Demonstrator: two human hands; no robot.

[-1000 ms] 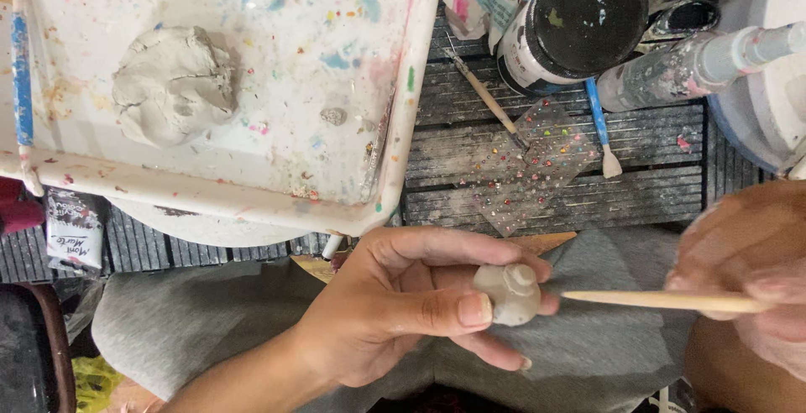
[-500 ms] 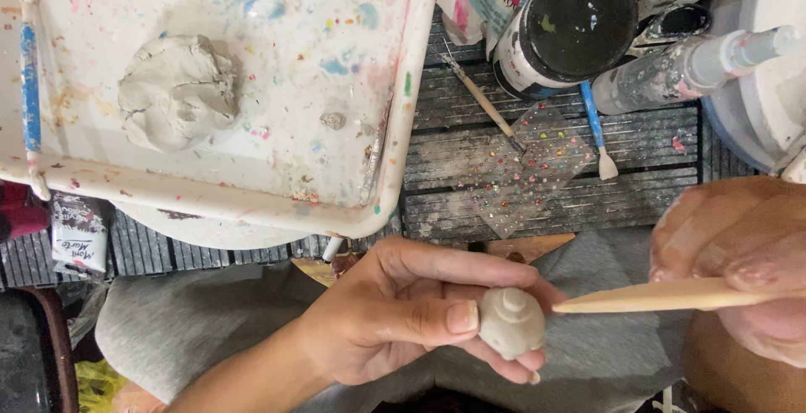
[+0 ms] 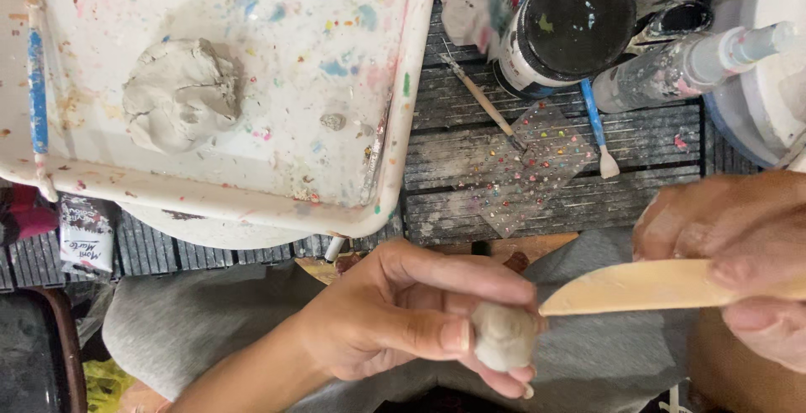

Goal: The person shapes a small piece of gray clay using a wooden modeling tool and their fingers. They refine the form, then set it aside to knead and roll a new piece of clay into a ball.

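Clay ball [image 3: 502, 337] pinched in left hand [image 3: 395, 321] fingertips, over lap. Right hand [image 3: 739, 262] fingers closed on wooden tool [image 3: 638, 287], tip just touching ball. Step: shaping surface. Next likely needs light, steady tool pressure.

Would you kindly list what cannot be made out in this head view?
- Clay ball: far side hidden by left hand.
- Wooden tool: handle end covered by right hand.
- Black jar: top cut off by frame edge.
- Tray: left part outside the frame.
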